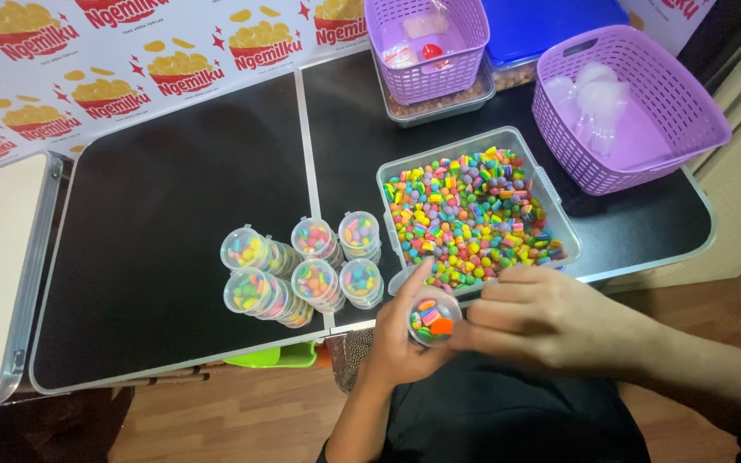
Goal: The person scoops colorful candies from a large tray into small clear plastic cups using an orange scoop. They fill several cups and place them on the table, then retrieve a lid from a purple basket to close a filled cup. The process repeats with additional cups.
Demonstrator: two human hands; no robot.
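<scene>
My left hand (400,343) holds a small clear cup (433,317) just off the near edge of the black table (173,223), over my lap. Fingers wrapped round its wall, thumb up along the far side, clamped on it. Cup mouth faces up toward the camera, so its long axis runs roughly vertical; tilt is hard to judge from this angle. Inside: a few multicoloured candies, one orange piece at the near right.

My right hand (551,321) sits just right of the cup, fingertips bunched together and touching the rim. Can't tell if they pinch a candy, since the tips are hidden against the cup.

Next out, on the table: a clear rectangular tub (551,201) directly beyond the cup, full of the same striped pastel candies, no lid. Its near corner is just beside my left thumb.

Left of the tub: filled cups (302,270) with clear lids, lying in short stacks, six stacks in two rows, touching each other.

Far edge: a purple basket (426,77) sitting on a clear tub of brownish snacks, a blue-lidded box (551,26) beside it, and at right a larger purple basket (688,103) holding clear plastic pieces, probably lids.

Back left: printed banner (87,69) with snack graphics.
</scene>
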